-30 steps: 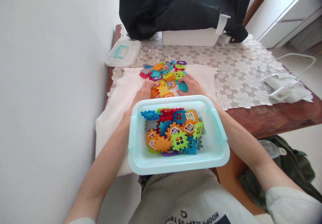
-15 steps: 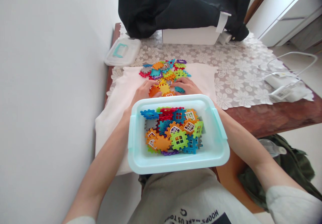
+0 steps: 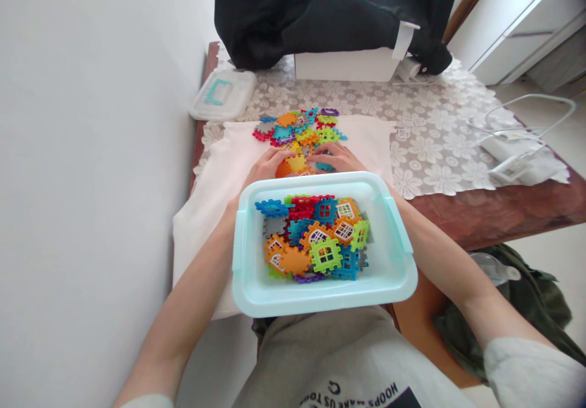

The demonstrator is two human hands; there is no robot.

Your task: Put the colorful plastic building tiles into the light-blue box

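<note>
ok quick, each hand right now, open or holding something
Left hand: curled, at the yellow piece; grip cannot be told.
Right hand: bent, close by the yellow piece; grip cannot be told.

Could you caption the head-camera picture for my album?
Left hand and right hand at colourful notched plastic tiles on white cloth, beyond a pale turquoise rectangular plastic tub holding more.

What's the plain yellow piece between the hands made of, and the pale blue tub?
Yellow piece: probably hard plastic, smooth-looking, going by its even colour and notched edge. Pale blue tub: likely plastic too, with a soft sheen and rounded corners.
</note>
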